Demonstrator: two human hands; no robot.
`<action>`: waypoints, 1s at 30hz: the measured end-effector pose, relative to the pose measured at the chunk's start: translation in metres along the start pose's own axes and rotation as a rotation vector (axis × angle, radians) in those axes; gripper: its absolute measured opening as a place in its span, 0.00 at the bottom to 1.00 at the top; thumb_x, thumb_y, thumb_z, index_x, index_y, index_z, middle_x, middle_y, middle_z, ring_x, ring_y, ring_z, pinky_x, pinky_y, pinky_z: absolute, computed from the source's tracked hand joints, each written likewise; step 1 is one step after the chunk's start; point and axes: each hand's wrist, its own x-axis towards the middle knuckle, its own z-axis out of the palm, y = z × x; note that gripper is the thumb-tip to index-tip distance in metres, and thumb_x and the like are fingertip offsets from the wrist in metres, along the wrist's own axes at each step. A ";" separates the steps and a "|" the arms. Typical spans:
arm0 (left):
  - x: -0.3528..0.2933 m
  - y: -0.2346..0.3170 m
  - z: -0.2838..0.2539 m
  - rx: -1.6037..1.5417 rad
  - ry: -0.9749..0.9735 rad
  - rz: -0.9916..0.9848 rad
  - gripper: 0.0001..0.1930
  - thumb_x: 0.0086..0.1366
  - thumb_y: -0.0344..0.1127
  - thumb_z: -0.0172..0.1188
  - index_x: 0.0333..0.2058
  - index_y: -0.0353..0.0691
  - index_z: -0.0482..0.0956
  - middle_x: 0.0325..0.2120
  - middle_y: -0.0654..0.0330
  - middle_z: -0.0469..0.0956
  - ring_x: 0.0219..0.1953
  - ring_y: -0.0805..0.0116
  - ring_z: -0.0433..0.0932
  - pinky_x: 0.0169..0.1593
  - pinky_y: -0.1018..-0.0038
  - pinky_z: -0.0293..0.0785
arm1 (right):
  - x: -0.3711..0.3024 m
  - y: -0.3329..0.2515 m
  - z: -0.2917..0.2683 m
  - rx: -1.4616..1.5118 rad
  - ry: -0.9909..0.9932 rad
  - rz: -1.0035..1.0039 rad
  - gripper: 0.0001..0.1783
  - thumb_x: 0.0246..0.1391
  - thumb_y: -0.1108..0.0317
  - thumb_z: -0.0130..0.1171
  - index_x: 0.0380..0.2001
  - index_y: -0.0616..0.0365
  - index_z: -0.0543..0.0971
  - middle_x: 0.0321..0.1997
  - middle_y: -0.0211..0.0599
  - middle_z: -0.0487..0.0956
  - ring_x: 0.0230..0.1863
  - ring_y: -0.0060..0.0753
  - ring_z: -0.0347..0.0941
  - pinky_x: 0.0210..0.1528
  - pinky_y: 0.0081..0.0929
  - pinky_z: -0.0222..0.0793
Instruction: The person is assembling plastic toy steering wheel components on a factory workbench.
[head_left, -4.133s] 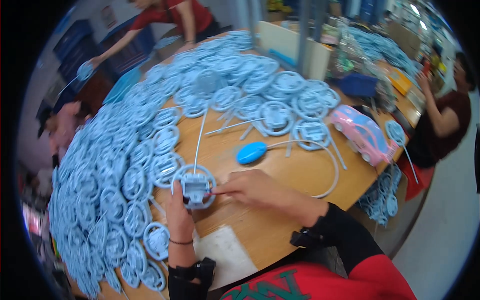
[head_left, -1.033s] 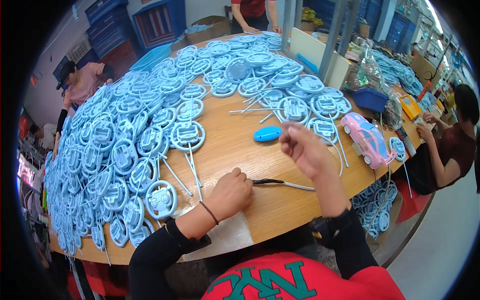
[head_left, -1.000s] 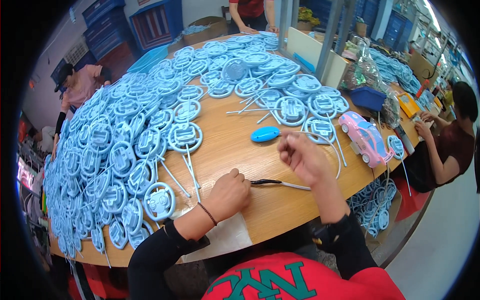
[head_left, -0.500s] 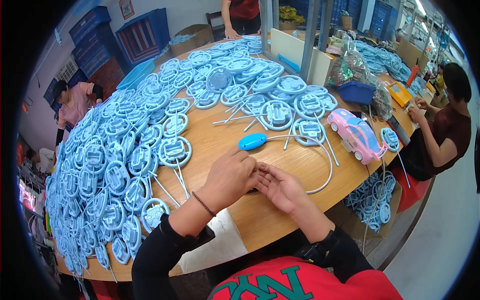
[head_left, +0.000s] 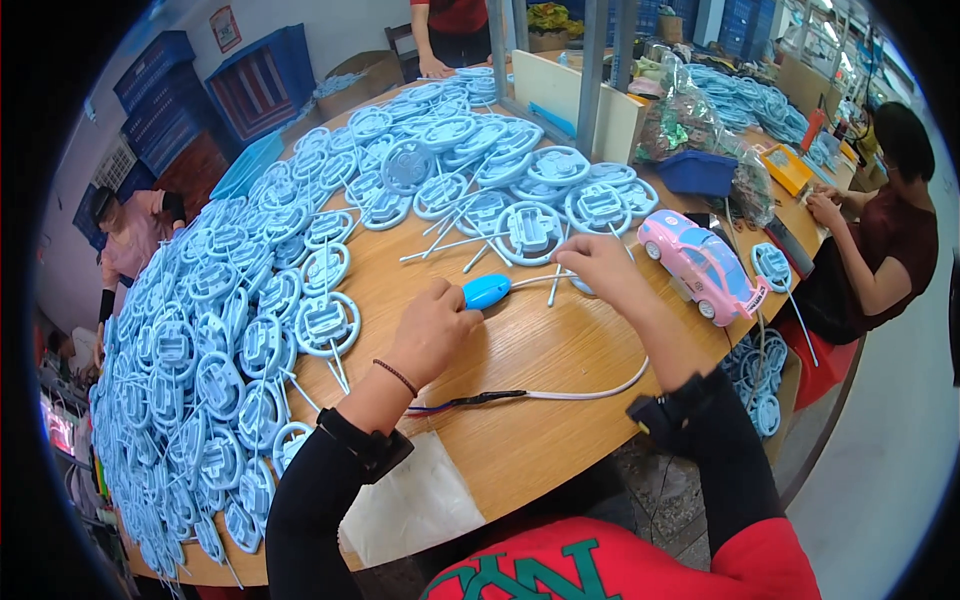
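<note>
A bright blue oval plastic piece lies at the fingertips of my left hand, whose closed fingers grip its left end. From its right end a white cable runs to my right hand, which pinches it between thumb and finger. Past that hand the cable is partly hidden by my right forearm, then curves back over the table near me. There it meets a black-wrapped joint with thin coloured wires, partly behind my left wrist. A pink toy car stands to the right of my right hand.
Light blue wheel-shaped plastic parts with thin stems heap the table's left and far sides. A whitish sheet lies at the near edge. Metal posts and a blue bin stand beyond. Several people are around; one sits at right.
My hands have moved apart. The left has taken hold of the blue oval piece; the right has moved up and right onto its cable. The black-wrapped joint now shows on the table.
</note>
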 end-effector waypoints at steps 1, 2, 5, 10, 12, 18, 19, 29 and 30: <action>0.001 0.001 0.002 -0.003 0.002 0.007 0.05 0.49 0.30 0.57 0.26 0.44 0.80 0.24 0.62 0.70 0.33 0.64 0.69 0.35 0.71 0.69 | 0.014 0.004 -0.003 -0.172 -0.038 0.021 0.12 0.45 0.65 0.58 0.28 0.63 0.80 0.22 0.35 0.77 0.22 0.24 0.70 0.26 0.23 0.64; 0.001 0.003 0.002 0.045 -0.013 0.061 0.06 0.49 0.30 0.56 0.27 0.44 0.80 0.24 0.62 0.70 0.33 0.65 0.69 0.36 0.72 0.69 | 0.024 0.003 -0.003 -0.343 -0.080 0.040 0.11 0.41 0.65 0.59 0.25 0.63 0.81 0.23 0.41 0.79 0.22 0.31 0.73 0.29 0.27 0.68; 0.001 0.007 0.003 0.126 -0.044 0.111 0.08 0.50 0.30 0.53 0.28 0.43 0.80 0.25 0.62 0.69 0.34 0.65 0.68 0.36 0.72 0.69 | 0.038 0.006 0.003 -0.586 -0.143 0.044 0.10 0.38 0.66 0.59 0.24 0.61 0.81 0.25 0.48 0.79 0.28 0.42 0.76 0.35 0.32 0.71; -0.001 0.003 0.009 0.129 -0.059 0.083 0.07 0.50 0.31 0.53 0.27 0.42 0.79 0.25 0.62 0.69 0.35 0.65 0.68 0.38 0.73 0.69 | 0.045 0.022 0.019 -0.915 -0.155 -0.059 0.08 0.39 0.72 0.55 0.23 0.65 0.80 0.28 0.52 0.79 0.33 0.49 0.76 0.38 0.38 0.72; -0.001 0.002 0.011 0.125 -0.040 0.068 0.06 0.50 0.31 0.53 0.27 0.41 0.78 0.25 0.61 0.69 0.35 0.65 0.68 0.39 0.72 0.68 | 0.049 0.030 0.022 -0.937 -0.128 -0.094 0.07 0.37 0.71 0.57 0.21 0.63 0.80 0.25 0.50 0.78 0.30 0.48 0.75 0.36 0.37 0.71; -0.008 -0.004 0.014 0.155 0.038 0.083 0.04 0.49 0.30 0.52 0.20 0.39 0.73 0.24 0.60 0.69 0.34 0.64 0.68 0.37 0.71 0.66 | 0.048 0.028 0.030 -0.984 -0.095 -0.106 0.07 0.35 0.70 0.59 0.21 0.62 0.80 0.24 0.49 0.78 0.30 0.49 0.75 0.35 0.38 0.71; -0.009 -0.005 0.015 0.153 0.035 0.079 0.04 0.49 0.30 0.52 0.20 0.39 0.73 0.24 0.60 0.69 0.34 0.64 0.68 0.37 0.71 0.66 | 0.046 0.026 0.031 -0.989 -0.067 -0.109 0.08 0.35 0.70 0.59 0.22 0.63 0.79 0.25 0.49 0.78 0.31 0.49 0.75 0.36 0.38 0.71; -0.006 -0.001 0.007 0.128 -0.035 0.097 0.04 0.51 0.31 0.51 0.20 0.41 0.74 0.25 0.61 0.70 0.36 0.65 0.68 0.37 0.72 0.66 | 0.048 0.014 0.028 -1.030 -0.238 -0.027 0.10 0.35 0.71 0.58 0.21 0.69 0.78 0.26 0.54 0.77 0.28 0.50 0.75 0.33 0.37 0.71; -0.004 0.001 0.006 0.124 -0.061 0.101 0.04 0.51 0.31 0.51 0.20 0.41 0.74 0.25 0.61 0.70 0.36 0.65 0.68 0.37 0.72 0.65 | 0.047 0.013 0.026 -1.031 -0.236 -0.026 0.10 0.35 0.71 0.58 0.21 0.69 0.78 0.26 0.54 0.77 0.28 0.50 0.75 0.33 0.37 0.71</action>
